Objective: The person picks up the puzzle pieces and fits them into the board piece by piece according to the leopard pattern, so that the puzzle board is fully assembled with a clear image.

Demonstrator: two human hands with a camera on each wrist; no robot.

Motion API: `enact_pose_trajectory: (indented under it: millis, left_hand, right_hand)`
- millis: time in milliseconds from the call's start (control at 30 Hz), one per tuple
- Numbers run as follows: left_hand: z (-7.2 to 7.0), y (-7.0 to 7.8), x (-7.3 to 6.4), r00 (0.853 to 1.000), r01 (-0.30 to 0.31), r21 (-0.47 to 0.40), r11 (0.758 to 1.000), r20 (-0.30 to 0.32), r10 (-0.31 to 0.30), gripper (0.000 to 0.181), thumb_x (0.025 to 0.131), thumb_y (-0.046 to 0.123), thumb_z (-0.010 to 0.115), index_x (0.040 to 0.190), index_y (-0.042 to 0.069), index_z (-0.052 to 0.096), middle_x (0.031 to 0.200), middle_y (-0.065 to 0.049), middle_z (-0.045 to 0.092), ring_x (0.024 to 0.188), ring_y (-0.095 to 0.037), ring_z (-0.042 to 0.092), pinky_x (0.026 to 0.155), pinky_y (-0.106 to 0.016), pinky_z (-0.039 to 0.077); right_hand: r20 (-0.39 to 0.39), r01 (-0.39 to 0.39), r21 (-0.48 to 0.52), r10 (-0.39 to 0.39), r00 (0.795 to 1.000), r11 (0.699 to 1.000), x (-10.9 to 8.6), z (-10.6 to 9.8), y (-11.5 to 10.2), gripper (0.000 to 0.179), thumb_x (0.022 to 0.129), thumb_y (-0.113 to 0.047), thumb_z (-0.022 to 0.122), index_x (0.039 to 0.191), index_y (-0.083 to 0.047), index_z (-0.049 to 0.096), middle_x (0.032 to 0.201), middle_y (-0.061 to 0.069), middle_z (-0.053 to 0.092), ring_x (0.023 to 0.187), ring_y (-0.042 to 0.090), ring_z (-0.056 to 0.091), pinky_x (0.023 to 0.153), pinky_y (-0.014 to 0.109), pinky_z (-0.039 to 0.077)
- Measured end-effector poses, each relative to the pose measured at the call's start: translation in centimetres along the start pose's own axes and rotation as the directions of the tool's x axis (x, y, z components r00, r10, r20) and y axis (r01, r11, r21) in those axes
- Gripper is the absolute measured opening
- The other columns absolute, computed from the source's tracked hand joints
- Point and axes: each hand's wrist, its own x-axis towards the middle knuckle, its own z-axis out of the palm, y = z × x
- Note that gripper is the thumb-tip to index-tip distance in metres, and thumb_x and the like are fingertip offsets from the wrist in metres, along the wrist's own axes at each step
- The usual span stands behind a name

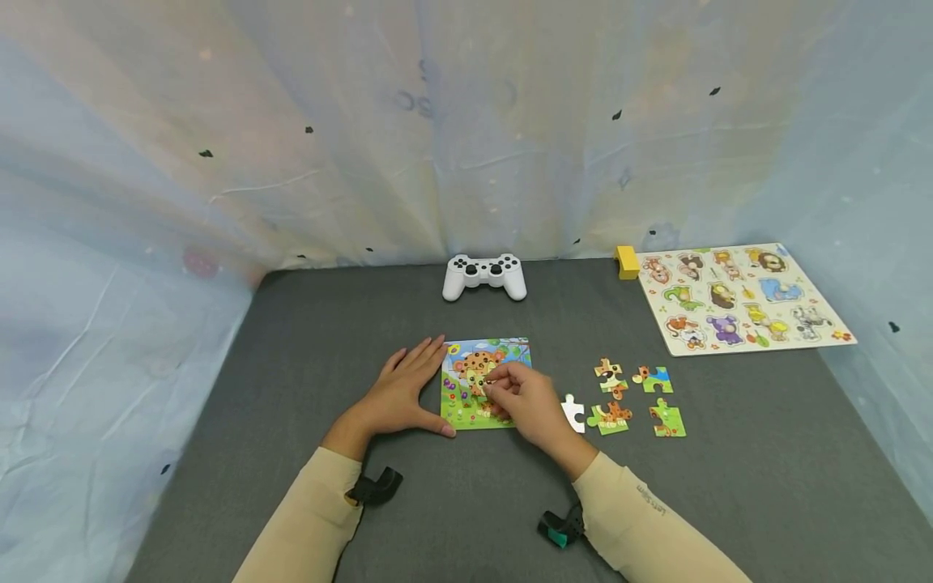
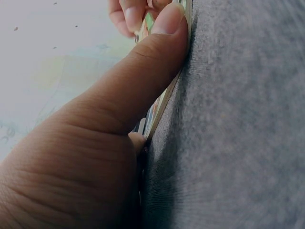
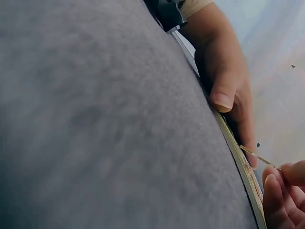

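A small square jigsaw puzzle [image 1: 461,411] with a leopard picture lies flat on the dark grey table. My left hand [image 1: 399,394] rests along its left side, fingers extended, thumb touching the lower left corner. Over the middle of the picture, my right hand [image 1: 530,403] pinches a thin puzzle piece [image 3: 256,155] between thumb and fingers. The right wrist view shows that piece tilted, one edge close to the puzzle's surface. The right hand covers part of the puzzle's right side. In the left wrist view, the left thumb [image 2: 157,52] lies against the puzzle's edge.
Right of the puzzle lie several loose pieces, among them a white one [image 1: 573,413] and a green one [image 1: 669,419]. A white game controller [image 1: 484,276] sits at the back. A yellow block [image 1: 627,263] stands beside an animal puzzle board [image 1: 794,267] at the back right.
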Motion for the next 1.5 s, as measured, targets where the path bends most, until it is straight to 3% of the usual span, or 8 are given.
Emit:
enact_pose_trajectory:
  millis: [300,467,567,733,900,1033,1200,1500]
  left_hand:
    - [-0.3,0.3,0.0,1.000,0.012,0.006,1.000,0.016,-0.012,0.144,0.072,0.076,0.091,0.176,0.012,0.015,0.182,-0.002,0.008,0.166,-0.025,0.004,0.128,-0.059,0.000]
    - [-0.5,0.6,0.0,0.999,0.018,0.006,1.000,0.027,-0.018,0.144,0.072,0.077,0.090,0.176,0.012,0.016,0.182,-0.002,0.008,0.166,-0.024,0.004,0.128,-0.059,0.000]
    - [-0.5,0.6,0.0,0.999,0.016,0.008,1.000,0.029,-0.017,0.144,0.072,0.077,0.090,0.176,0.012,0.016,0.182,-0.001,0.008,0.166,-0.024,0.004,0.129,-0.059,0.001]
    - [-0.3,0.3,0.0,1.000,0.009,0.012,1.000,0.012,-0.009,0.144,0.072,0.077,0.091,0.176,0.011,0.016,0.182,-0.003,0.008,0.166,-0.026,0.005,0.128,-0.059,0.001]
    - [-0.1,0.2,0.1,1.000,-0.004,0.012,1.000,0.000,0.004,0.144,0.072,0.078,0.089,0.176,0.009,0.017,0.182,-0.005,0.010,0.166,-0.027,0.006,0.128,-0.060,0.001]
    - [-0.2,0.3,0.1,1.000,0.010,0.025,1.000,0.017,-0.011,0.145,0.072,0.079,0.089,0.176,0.012,0.015,0.182,-0.001,0.007,0.166,-0.024,0.003,0.128,-0.059,0.001]
    - [-0.3,0.3,0.1,0.999,0.023,0.044,0.999,0.030,-0.024,0.144,0.072,0.079,0.089,0.176,0.013,0.014,0.182,0.001,0.006,0.166,-0.021,0.002,0.129,-0.058,0.001]
    - [-0.1,0.1,0.1,1.000,0.004,0.036,0.999,0.017,-0.004,0.143,0.072,0.078,0.089,0.176,0.012,0.016,0.182,0.000,0.007,0.166,-0.024,0.004,0.128,-0.059,0.002]
  right_hand:
    - [0.041,-0.090,0.032,0.089,0.995,0.995,1.1,1.0,-0.2,0.021,0.107,-0.003,0.071,0.126,0.005,0.074,0.094,0.010,0.077,0.074,0.022,0.076,0.064,0.033,0.064]
    - [0.043,-0.005,-0.147,0.011,0.999,0.989,0.6,0.8,-0.4,0.026,0.106,-0.008,0.073,0.131,0.000,0.075,0.101,0.004,0.076,0.074,0.015,0.070,0.064,0.033,0.060]
    - [0.048,0.119,-0.330,-0.109,0.993,0.937,0.3,0.6,-0.3,0.025,0.105,-0.012,0.076,0.129,-0.004,0.077,0.112,0.004,0.074,0.086,0.017,0.071,0.072,0.038,0.059]
    - [0.207,0.330,-0.529,-0.258,0.944,0.782,0.2,0.6,-0.1,0.034,0.105,-0.014,0.076,0.137,-0.003,0.074,0.152,0.018,0.060,0.139,0.036,0.057,0.112,0.055,0.048]
    - [0.388,0.435,-0.622,-0.226,0.893,0.651,-0.1,0.6,-0.3,0.046,0.107,-0.019,0.074,0.150,-0.002,0.066,0.165,0.017,0.048,0.153,0.041,0.041,0.121,0.058,0.036]
    - [0.427,0.439,-0.695,-0.164,0.889,0.570,-0.4,0.9,-0.7,0.051,0.110,-0.024,0.069,0.157,-0.005,0.060,0.167,0.015,0.046,0.156,0.042,0.037,0.118,0.062,0.040]
    - [0.424,0.430,-0.736,-0.139,0.895,0.523,-0.8,1.4,-1.0,0.049,0.112,-0.024,0.066,0.158,-0.007,0.060,0.168,0.013,0.045,0.157,0.039,0.036,0.111,0.063,0.045]
    - [0.396,0.411,-0.756,-0.144,0.907,0.510,-1.2,1.7,-1.2,0.049,0.113,-0.024,0.063,0.159,-0.008,0.058,0.169,0.010,0.044,0.157,0.039,0.036,0.109,0.063,0.045]
